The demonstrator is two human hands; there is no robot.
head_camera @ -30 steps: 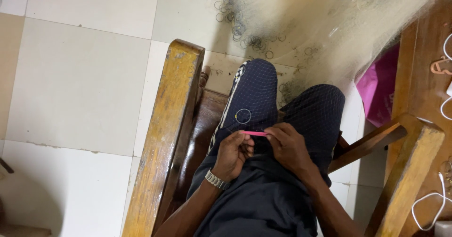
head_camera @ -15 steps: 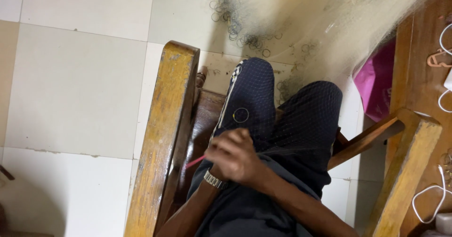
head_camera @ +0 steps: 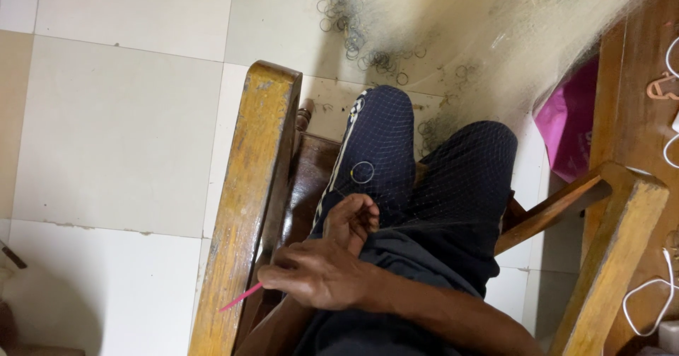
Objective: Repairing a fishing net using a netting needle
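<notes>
1. The landmark is the wooden armrest [head_camera: 247, 207] of the chair, the long yellowed bar running from the top of the frame down toward its lower left. The person sits just to the right of it, knees in dark trousers pointing up the picture.

2. The right hand [head_camera: 318, 275] crosses the body and lies closest to the armrest, almost against its inner edge. Its fingers are closed on a thin pink needle [head_camera: 240, 298] — only the free end shows, the rest is buried in the grip.

3. The needle's long axis slants down and to the left: from the knuckles it runs outward over the armrest, its tip showing against the wood near the bar's lower end.

4. The left hand [head_camera: 353, 222] sits just above the right, a little farther from the armrest, curled on the thigh. It looks pinched on the fine netting [head_camera: 453, 179], though the exact hold is hidden by the folded fingers.

5. The hands are close together, nearly touching, one stacked over the other.

6. The netting drapes over both knees and spreads away from the armrest toward the upper right, onto the tiled floor [head_camera: 120, 123]. A small metal ring [head_camera: 363, 172] lies on the knee nearest the armrest — just beyond the left hand.

7. The right hand is the nearer one to the needle's tip; the mesh lies the opposite way, to its right.
</notes>
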